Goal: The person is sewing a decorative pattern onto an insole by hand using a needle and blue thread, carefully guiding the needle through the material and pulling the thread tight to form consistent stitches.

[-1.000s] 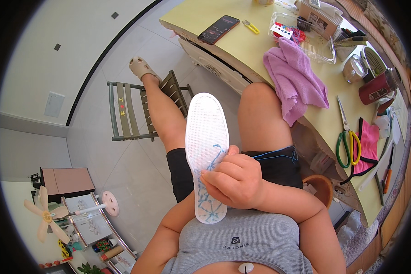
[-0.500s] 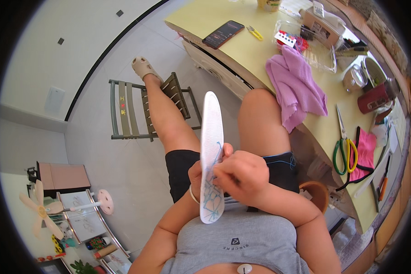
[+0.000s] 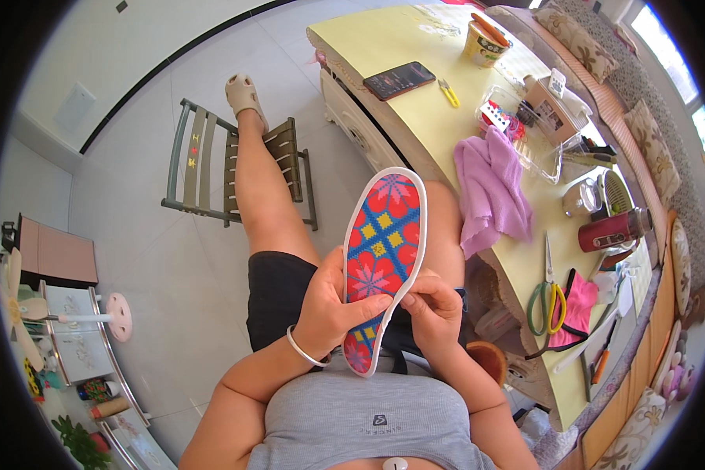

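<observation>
Fingers of the left hand (image 3: 330,313) and right hand (image 3: 433,309) pinch the narrow heel end of a flat, white-edged embroidered insole (image 3: 381,254), its red-and-blue cross-stitched face up above the lap, beside the yellow counter (image 3: 415,110).

- Single view only, worn on the head, left lens of a side-by-side pair; no second picture to share the scene with.
- Looks steeply down over the chest and lap, close to the left hand (image 3: 329,309) and right hand (image 3: 435,309) holding an embroidered insole (image 3: 380,251).
- Wide fisheye: dark round rim, straight lines bent near it.
- Takes in the yellow tabletop (image 3: 415,110) at upper right, the grey tiled floor (image 3: 164,258) at left.
- Upright, not mirrored.
</observation>
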Demonstrator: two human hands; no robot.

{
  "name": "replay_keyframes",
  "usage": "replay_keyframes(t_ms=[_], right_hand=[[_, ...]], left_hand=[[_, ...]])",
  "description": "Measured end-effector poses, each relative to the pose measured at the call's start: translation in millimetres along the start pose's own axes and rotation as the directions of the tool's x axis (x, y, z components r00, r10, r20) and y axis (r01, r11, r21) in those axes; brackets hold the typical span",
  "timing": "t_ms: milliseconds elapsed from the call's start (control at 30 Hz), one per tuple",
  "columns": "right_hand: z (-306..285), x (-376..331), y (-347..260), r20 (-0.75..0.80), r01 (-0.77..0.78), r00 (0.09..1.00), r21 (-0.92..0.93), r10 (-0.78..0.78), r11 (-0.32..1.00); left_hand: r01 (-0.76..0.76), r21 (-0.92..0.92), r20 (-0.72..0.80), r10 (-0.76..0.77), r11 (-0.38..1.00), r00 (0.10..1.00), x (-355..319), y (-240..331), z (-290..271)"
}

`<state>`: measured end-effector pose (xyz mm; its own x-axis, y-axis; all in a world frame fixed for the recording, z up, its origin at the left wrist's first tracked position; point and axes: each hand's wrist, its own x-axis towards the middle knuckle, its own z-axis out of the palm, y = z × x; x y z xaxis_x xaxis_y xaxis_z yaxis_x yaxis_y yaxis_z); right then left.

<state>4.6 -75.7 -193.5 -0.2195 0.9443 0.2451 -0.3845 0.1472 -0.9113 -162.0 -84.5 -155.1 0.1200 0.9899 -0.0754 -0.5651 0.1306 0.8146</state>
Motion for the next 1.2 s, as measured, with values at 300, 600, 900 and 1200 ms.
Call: replay_keyframes(t_ms=[300,600,900,1200], right_hand=[[2.9,-1.4,-2.2,-0.011,0.073,0.997,-0.099,-0.075,0.992],[1.9,-2.9,0.4,-0.007,0.064,0.998,-0.071,-0.065,0.995],[4.6,-1.1,-2.9,-0.001,0.08,0.997,-0.073,-0.08,0.994],[3.7,-3.9,-4.4,0.008,0.068,0.998,-0.044,-0.068,0.997]], left_hand=[[-0.033,0.025,0.01,0.033,0.999,0.999,-1.2,-2.8,-4.6],[-0.028,-0.006,0.006,0.028,1.0,1.0,-0.5,-3.0,-6.6],[-0.029,0.003,0.004,0.029,1.0,1.0,-0.3,-2.3,-6.5],[-0.027,0.018,0.006,0.027,0.999,1.0,-2.0,-1.7,-5.0]])
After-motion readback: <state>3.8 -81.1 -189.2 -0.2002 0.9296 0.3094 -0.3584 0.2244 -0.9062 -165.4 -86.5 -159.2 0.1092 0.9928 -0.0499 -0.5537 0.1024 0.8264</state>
